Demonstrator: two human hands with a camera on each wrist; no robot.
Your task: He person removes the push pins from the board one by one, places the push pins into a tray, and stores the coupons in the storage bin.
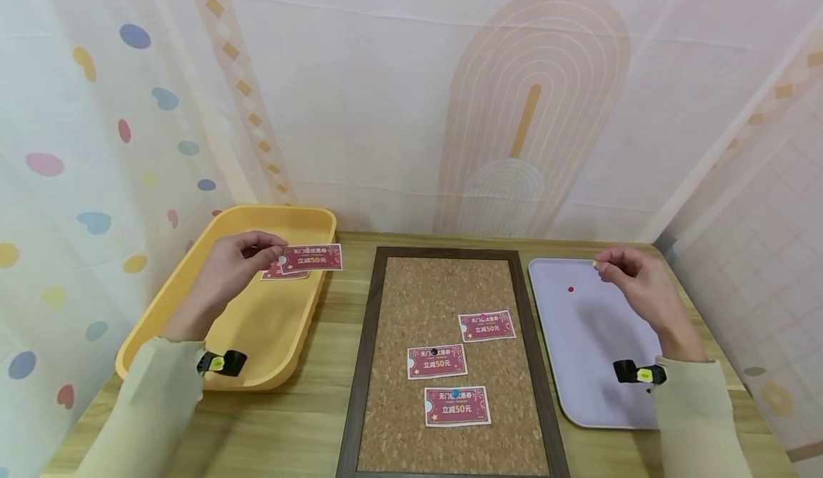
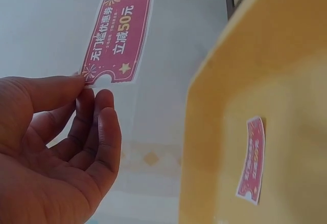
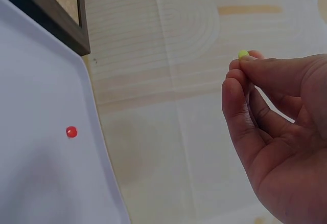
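Observation:
My left hand (image 1: 225, 274) pinches a red paper coupon (image 2: 118, 35) by one end, between thumb and index finger, above the yellow bin (image 1: 270, 335). Another coupon (image 2: 252, 160) lies inside that bin. Over the lavender tray (image 1: 556, 321), the right hand (image 1: 639, 285) holds a small yellow thumbtack (image 3: 243, 53) at its fingertips; its point is hidden. A red thumbtack (image 3: 71, 132) rests on the tray. Between the hands, the framed corkboard (image 1: 411, 292) carries three coupons, with a pink tack (image 1: 484, 316), a black tack (image 1: 434, 352) and a blue tack (image 1: 455, 394) on them.
Bin, corkboard and tray stand side by side on a wooden table (image 1: 302, 435). A patterned curtain (image 1: 386, 106) hangs behind the table and along its sides. The corkboard's dark raised frame (image 1: 366, 364) lies close to the tray's left edge.

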